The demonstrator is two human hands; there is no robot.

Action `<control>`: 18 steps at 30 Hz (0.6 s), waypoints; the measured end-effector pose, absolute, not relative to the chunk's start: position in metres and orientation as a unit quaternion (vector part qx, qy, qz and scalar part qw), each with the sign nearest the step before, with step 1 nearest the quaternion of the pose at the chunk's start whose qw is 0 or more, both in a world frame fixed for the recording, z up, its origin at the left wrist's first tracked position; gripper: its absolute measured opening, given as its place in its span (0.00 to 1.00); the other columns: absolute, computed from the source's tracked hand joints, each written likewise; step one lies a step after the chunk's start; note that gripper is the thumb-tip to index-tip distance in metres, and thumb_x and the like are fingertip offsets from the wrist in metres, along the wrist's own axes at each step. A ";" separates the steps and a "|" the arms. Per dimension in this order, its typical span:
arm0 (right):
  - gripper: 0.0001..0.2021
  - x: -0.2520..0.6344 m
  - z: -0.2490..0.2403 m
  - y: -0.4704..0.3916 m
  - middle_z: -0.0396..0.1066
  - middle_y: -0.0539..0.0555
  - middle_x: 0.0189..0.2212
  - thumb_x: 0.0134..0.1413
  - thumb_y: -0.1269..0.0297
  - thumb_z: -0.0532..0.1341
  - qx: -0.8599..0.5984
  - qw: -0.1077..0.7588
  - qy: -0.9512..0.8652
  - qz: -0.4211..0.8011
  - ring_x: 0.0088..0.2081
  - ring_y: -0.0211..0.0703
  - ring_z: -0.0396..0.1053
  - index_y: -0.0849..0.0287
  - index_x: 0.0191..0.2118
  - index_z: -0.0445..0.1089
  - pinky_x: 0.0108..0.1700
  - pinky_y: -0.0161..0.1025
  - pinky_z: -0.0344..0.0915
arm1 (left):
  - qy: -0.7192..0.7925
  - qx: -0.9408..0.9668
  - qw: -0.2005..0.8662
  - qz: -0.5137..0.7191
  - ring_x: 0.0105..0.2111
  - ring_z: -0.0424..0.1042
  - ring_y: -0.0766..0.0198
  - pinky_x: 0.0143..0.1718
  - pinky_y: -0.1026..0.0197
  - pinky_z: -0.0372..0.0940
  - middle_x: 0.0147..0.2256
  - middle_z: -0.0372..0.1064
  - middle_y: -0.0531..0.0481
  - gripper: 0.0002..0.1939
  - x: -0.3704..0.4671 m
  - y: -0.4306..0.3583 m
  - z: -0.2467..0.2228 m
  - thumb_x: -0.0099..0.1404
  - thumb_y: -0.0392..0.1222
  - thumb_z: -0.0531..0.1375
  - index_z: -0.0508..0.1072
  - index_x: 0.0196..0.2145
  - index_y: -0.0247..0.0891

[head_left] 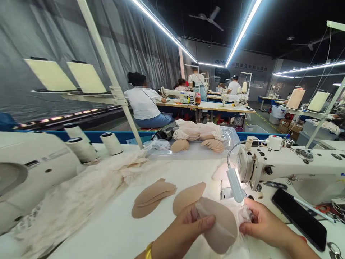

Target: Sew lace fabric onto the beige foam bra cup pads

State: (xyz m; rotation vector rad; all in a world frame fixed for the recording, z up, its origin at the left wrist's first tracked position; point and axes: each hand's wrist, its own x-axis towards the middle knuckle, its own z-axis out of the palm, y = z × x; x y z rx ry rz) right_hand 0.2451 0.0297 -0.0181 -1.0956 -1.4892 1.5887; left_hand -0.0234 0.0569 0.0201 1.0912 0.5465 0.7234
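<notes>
My left hand (pixel 195 223) is closed on a beige bra cup pad (pixel 219 226), thumb on its face, in front of the sewing machine (pixel 291 162). White lace fabric (pixel 241 212) lies behind and beside the pad, and my right hand (pixel 261 221) pinches a bunched part of it. A grey lamp (pixel 235 183) on a bent neck shines over the needle area just above. Beyond my left hand, a loose beige pad (pixel 185 198) rests on the white table (pixel 107 223). Several overlapping beige pads (pixel 153 198) lie farther left.
A heap of cream lace (pixel 88 190) spreads along the left side beside another machine (pixel 29 172) and thread cones (pixel 111 143). At the back, a clear plastic tray (pixel 231 135) bears stacked cups (pixel 199 129). A black phone (pixel 300 219) lies right. People (pixel 147 99) sit at machines beyond.
</notes>
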 end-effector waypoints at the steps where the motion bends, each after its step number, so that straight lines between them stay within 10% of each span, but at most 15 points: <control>1: 0.24 0.246 -0.018 0.030 0.73 0.50 0.38 0.52 0.44 0.75 -0.431 0.344 -0.582 0.597 0.43 0.49 0.71 0.55 0.44 0.72 0.50 0.44 0.69 | 0.256 0.503 0.755 0.334 0.51 0.78 0.40 0.56 0.46 0.70 0.41 0.84 0.40 0.24 -0.025 0.058 0.021 0.61 0.59 0.75 0.86 0.47 0.39; 18: 0.16 0.253 -0.011 0.031 0.72 0.50 0.37 0.59 0.51 0.71 -0.440 0.306 -0.654 0.534 0.38 0.43 0.67 0.57 0.44 0.74 0.44 0.39 0.65 | 0.308 0.486 0.738 0.353 0.56 0.77 0.39 0.57 0.47 0.73 0.48 0.83 0.39 0.23 -0.033 0.066 0.026 0.63 0.54 0.75 0.85 0.51 0.40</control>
